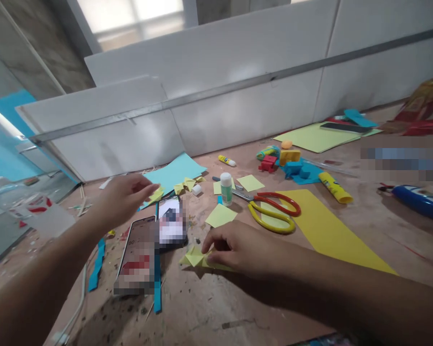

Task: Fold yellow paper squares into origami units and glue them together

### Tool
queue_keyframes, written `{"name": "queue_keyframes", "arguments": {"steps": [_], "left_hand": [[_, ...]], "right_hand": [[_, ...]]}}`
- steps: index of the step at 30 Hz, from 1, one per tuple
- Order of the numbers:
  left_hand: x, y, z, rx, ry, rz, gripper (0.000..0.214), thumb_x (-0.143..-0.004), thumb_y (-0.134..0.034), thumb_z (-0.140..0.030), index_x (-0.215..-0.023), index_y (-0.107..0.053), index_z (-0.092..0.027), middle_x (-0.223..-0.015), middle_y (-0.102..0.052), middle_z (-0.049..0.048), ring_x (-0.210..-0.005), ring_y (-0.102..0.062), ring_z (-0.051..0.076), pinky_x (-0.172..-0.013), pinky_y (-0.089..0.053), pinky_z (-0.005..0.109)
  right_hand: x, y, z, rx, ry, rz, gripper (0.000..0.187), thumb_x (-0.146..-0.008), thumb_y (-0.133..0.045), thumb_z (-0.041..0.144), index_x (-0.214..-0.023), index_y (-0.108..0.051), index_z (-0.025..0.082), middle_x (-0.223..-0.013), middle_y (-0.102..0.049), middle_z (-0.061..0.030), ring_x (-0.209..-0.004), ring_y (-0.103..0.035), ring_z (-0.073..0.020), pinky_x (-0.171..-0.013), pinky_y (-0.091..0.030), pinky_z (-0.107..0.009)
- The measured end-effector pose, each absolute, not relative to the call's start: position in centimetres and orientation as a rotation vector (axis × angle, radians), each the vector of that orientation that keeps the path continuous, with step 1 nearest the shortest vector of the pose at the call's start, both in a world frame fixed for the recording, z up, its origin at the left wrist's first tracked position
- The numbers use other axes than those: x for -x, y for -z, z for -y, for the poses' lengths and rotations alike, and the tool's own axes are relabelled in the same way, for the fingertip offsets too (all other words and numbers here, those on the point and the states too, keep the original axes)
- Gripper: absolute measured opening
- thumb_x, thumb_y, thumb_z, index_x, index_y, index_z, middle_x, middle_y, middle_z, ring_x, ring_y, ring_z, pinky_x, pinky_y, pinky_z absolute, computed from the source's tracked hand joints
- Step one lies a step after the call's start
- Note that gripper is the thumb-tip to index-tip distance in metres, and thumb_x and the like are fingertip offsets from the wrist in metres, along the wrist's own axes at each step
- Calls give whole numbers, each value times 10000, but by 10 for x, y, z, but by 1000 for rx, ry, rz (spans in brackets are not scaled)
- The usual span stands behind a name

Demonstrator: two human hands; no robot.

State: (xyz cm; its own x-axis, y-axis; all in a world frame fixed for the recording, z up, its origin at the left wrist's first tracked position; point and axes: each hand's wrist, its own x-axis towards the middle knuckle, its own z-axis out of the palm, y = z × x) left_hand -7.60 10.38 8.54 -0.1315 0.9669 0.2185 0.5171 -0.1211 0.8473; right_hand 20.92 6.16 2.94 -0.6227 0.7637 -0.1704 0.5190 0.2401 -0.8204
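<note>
My left hand (128, 194) is closed over the left side of the table, a small folded yellow paper (155, 194) at its fingertips. This piece is close to the edge of a light blue sheet (178, 168). Nearer to me, my right hand (236, 247) pinches another folded yellow paper (195, 257) with pointed flaps, low over the tabletop. More folded yellow pieces (185, 185) sit between the hands at the back, by a small white cap (197, 190). A flat yellow square (221, 216) lies just beyond my right hand.
A glue stick (226, 190) stands upright beside scissors (274, 211) with red and yellow handles. Two phones (139, 250) lie in front of my left hand, near blue paper strips (96, 264). A yellow sheet (332, 226) lies at right. White panels (238, 105) border the back.
</note>
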Motion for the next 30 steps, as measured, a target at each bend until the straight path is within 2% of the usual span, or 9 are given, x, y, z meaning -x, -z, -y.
{"name": "queue_keyframes", "arguments": {"steps": [3, 5, 8, 14, 19, 22, 25, 27, 30], "left_hand": [[76, -69, -154, -1864, -742, -1817, 205, -964, -689, -323, -1096, -703, -167, -1101, -732, 68, -915, -711, 202, -808, -610, 398], [67, -52, -181, -1949, -557, -1875, 321, -977, -666, -338, -1255, -647, -179, -1273, -678, 101, -1056, -694, 252, -886, -600, 464], [53, -33, -206, -2023, -388, -1920, 361, -978, -664, -342, -1301, -625, -186, -1325, -653, 111, -1102, -680, 269, -914, -590, 489], [51, -26, -222, -2032, -289, -1921, 356, -979, -663, -339, -1299, -627, -188, -1325, -653, 110, -1102, -680, 268, -915, -590, 487], [56, -44, -212, -1955, -503, -1857, 340, -979, -662, -344, -1279, -639, -186, -1307, -660, 103, -1084, -684, 265, -902, -594, 476], [53, -58, -180, -1878, -707, -1685, 295, -983, -648, -369, -1194, -641, -163, -1113, -708, 73, -903, -704, 211, -793, -601, 407], [43, -68, -128, -1800, -797, -1392, 253, -948, -665, -412, -1028, -524, -218, -793, -717, -2, -718, -672, 162, -692, -538, 303], [34, -70, -93, -1746, -758, -1247, 316, -907, -709, -455, -980, -488, -240, -759, -728, -4, -666, -657, 155, -625, -500, 274], [22, -66, -55, -1593, -696, -1076, 377, -922, -722, -406, -1191, -495, -269, -832, -748, 3, -708, -651, 140, -645, -492, 251]], "right_hand": [[-212, -29, -61, 1202, -1336, 2291, 203, -783, -673, 231, -925, -818, 225, -766, -763, -21, -657, -655, -174, -532, -380, -235], [-213, -30, -60, 1234, -1290, 2283, 204, -768, -687, 248, -921, -823, 242, -712, -735, -7, -610, -620, -161, -494, -342, -240], [-215, -31, -59, 1311, -1252, 2267, 202, -718, -740, 279, -902, -820, 259, -653, -683, 19, -562, -562, -142, -457, -286, -249], [-213, -26, -59, 1249, -1260, 2332, 131, -711, -799, 339, -799, -791, 242, -682, -709, 17, -616, -614, -156, -494, -320, -253], [-211, -26, -70, 1288, -1146, 2311, 281, -804, -760, 494, -805, -776, 214, -745, -723, -32, -637, -595, -169, -539, -340, -272], [-214, -25, -83, 1331, -908, 2163, 407, -901, -661, 540, -710, -708, 183, -659, -658, -37, -602, -550, -161, -537, -340, -277], [-216, -22, -88, 1149, -805, 1888, 283, -927, -674, 468, -962, -722, 191, -767, -683, -25, -640, -581, -155, -578, -437, -274], [-216, -19, -86, 928, -762, 1811, 368, -901, -737, 369, -1227, -663, 217, -1011, -728, -55, -770, -647, -168, -679, -529, -298], [-213, -16, -78, 570, -686, 1878, 410, -887, -767, 225, -1280, -651, 246, -1228, -719, -75, -1004, -686, -191, -855, -567, -327]]}}
